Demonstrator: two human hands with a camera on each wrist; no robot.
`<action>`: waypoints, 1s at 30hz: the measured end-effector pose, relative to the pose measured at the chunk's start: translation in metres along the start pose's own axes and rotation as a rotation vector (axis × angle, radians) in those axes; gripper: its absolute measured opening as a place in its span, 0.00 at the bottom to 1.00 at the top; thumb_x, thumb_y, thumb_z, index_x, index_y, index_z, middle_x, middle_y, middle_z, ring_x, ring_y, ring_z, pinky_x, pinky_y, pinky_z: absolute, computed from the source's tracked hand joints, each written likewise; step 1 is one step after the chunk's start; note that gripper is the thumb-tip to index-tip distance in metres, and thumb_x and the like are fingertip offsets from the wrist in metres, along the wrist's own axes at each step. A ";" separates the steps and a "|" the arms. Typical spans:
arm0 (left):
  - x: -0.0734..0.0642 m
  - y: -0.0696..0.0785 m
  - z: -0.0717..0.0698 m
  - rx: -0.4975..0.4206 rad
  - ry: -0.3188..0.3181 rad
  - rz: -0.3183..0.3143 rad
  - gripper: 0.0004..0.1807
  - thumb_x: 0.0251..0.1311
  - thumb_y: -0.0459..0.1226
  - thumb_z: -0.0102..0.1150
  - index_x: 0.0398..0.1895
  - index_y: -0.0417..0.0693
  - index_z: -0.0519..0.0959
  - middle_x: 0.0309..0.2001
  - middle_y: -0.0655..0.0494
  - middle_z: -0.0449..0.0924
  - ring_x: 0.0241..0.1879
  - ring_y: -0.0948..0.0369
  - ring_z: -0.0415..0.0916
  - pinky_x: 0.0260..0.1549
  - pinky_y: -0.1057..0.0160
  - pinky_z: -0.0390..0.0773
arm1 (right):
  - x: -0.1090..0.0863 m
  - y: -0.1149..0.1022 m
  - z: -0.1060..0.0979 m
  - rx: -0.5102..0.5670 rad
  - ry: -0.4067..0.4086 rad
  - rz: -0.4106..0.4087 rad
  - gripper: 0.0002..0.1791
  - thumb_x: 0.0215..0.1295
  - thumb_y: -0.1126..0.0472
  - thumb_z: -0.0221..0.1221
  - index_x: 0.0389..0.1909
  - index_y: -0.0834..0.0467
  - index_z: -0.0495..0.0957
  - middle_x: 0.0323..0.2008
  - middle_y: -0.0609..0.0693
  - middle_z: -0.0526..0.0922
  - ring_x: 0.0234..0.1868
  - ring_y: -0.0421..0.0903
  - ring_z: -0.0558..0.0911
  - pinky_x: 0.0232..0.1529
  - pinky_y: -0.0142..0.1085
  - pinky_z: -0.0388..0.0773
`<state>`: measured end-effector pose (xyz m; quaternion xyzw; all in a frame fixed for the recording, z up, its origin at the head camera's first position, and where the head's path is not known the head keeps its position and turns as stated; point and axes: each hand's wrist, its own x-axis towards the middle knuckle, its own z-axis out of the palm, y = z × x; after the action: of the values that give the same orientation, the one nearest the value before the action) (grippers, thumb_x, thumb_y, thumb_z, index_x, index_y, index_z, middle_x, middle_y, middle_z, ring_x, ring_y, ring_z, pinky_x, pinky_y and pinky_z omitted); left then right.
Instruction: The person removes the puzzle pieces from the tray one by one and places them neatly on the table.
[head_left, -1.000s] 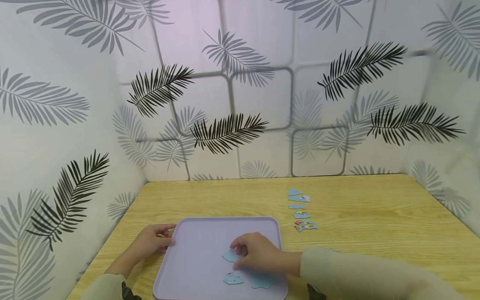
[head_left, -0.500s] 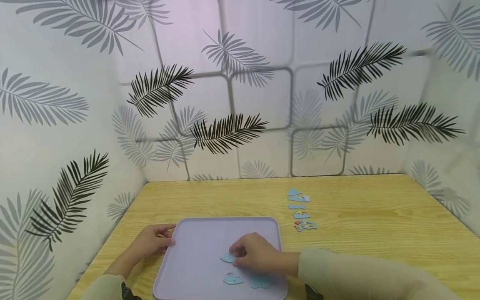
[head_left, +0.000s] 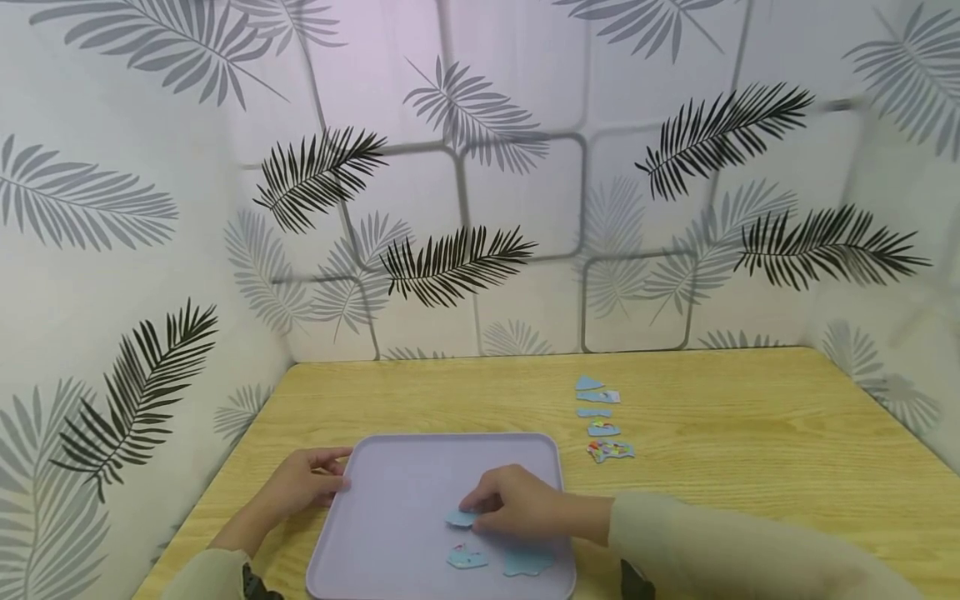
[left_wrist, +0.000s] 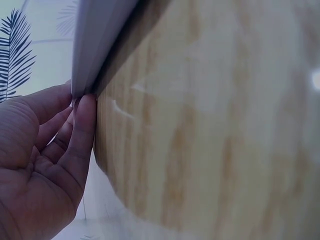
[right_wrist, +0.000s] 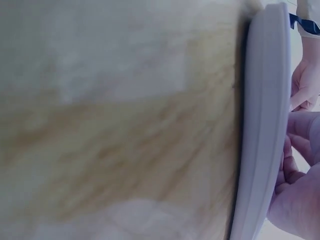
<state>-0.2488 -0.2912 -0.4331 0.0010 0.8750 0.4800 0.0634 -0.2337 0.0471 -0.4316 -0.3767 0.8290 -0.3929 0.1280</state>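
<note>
In the head view a pale lilac tray (head_left: 405,500) lies on the table. My left hand (head_left: 303,482) holds its left rim; the left wrist view shows my fingertips (left_wrist: 86,107) right against the tray's edge (left_wrist: 95,50). Over the tray's right half, my right hand (head_left: 517,504) pinches a light-blue puzzle piece (head_left: 459,518) between thumb and fingers, which partly cover it. Nearer me on the tray lie a blue piece with a small coloured print (head_left: 467,557) and a plain blue piece (head_left: 527,562). In the right wrist view the tray's side wall (right_wrist: 262,120) hides the pieces.
Right of the tray, several flat blue pieces form a column on the wooden table (head_left: 712,433). The nearest, a multicoloured piece (head_left: 610,451), lies close to the tray; a plain triangular piece (head_left: 588,383) is farthest. A leaf-patterned cloth (head_left: 517,200) stands behind the table.
The blue piece in my right hand shifts slightly left, then back right, and now shows a different outline. My left hand stays at the tray's rim.
</note>
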 end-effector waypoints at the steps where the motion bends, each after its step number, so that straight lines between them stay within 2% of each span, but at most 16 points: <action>1: 0.000 0.000 0.000 -0.004 -0.004 0.003 0.28 0.44 0.30 0.65 0.53 0.40 0.72 0.33 0.49 0.72 0.29 0.59 0.73 0.25 0.61 0.79 | 0.000 0.001 -0.001 -0.003 -0.002 -0.026 0.12 0.49 0.60 0.64 0.37 0.52 0.82 0.28 0.37 0.77 0.31 0.33 0.74 0.34 0.26 0.73; 7: 0.000 0.000 -0.001 -0.002 -0.004 0.007 0.28 0.44 0.31 0.65 0.53 0.40 0.72 0.33 0.49 0.72 0.29 0.59 0.73 0.24 0.62 0.79 | -0.002 0.007 -0.009 0.047 -0.031 -0.099 0.13 0.48 0.59 0.65 0.39 0.53 0.81 0.31 0.39 0.79 0.34 0.35 0.76 0.37 0.27 0.74; 14: 0.002 -0.001 0.002 0.012 0.017 -0.016 0.28 0.43 0.31 0.66 0.52 0.43 0.73 0.33 0.50 0.73 0.29 0.59 0.73 0.25 0.62 0.78 | -0.007 0.015 -0.017 0.035 -0.041 -0.099 0.14 0.49 0.55 0.65 0.39 0.49 0.81 0.32 0.37 0.78 0.35 0.37 0.75 0.35 0.28 0.74; 19: 0.003 -0.003 0.002 0.018 0.022 -0.016 0.28 0.42 0.32 0.67 0.52 0.43 0.74 0.33 0.50 0.73 0.29 0.59 0.73 0.25 0.62 0.78 | -0.013 0.019 -0.027 0.046 -0.023 -0.097 0.13 0.50 0.58 0.64 0.39 0.49 0.81 0.31 0.39 0.79 0.32 0.37 0.74 0.32 0.30 0.75; 23: 0.003 -0.003 0.002 0.019 0.017 -0.015 0.28 0.43 0.32 0.66 0.52 0.43 0.73 0.33 0.50 0.73 0.29 0.59 0.73 0.25 0.62 0.78 | -0.020 0.015 -0.037 0.062 0.004 -0.066 0.12 0.51 0.62 0.63 0.39 0.53 0.81 0.31 0.43 0.79 0.33 0.40 0.74 0.31 0.32 0.75; 30: 0.002 -0.001 0.001 0.004 0.019 -0.028 0.27 0.44 0.30 0.65 0.52 0.43 0.73 0.32 0.49 0.72 0.28 0.59 0.73 0.25 0.61 0.78 | -0.036 -0.007 -0.058 0.075 0.050 -0.027 0.12 0.53 0.67 0.60 0.40 0.59 0.81 0.32 0.48 0.79 0.35 0.46 0.75 0.34 0.35 0.75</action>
<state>-0.2506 -0.2910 -0.4349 -0.0157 0.8763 0.4775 0.0616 -0.2350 0.1026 -0.3916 -0.3730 0.8113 -0.4349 0.1161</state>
